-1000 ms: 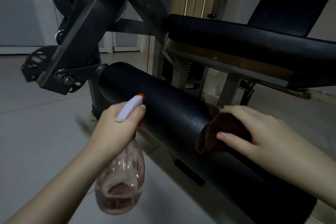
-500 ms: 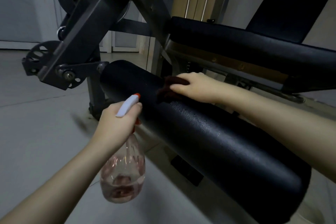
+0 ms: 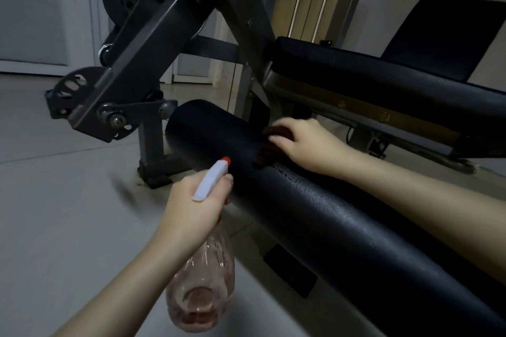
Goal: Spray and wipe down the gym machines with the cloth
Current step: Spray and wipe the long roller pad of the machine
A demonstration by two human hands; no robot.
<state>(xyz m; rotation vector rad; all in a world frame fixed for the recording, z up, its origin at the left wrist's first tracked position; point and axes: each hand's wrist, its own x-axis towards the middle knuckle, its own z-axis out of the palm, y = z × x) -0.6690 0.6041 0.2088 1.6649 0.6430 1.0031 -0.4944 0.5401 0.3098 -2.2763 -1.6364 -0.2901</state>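
Head cam looking down: left hand (image 3: 191, 208) is wrapped round the neck of a clear spray bottle (image 3: 202, 290) with pinkish liquid in the bottom, its orange nozzle aimed at the black roller pad (image 3: 328, 227). The right hand (image 3: 306, 145) has a dark brown cloth (image 3: 267, 152) bunched between thumb and fingers, pressed onto the top of that roller near its far end. Roller surface just this side of the cloth looks wet with droplets, and behind it you've got the grey metal frame (image 3: 142, 63), a long black seat pad (image 3: 383, 76) and pale tiled floor (image 3: 54, 213).
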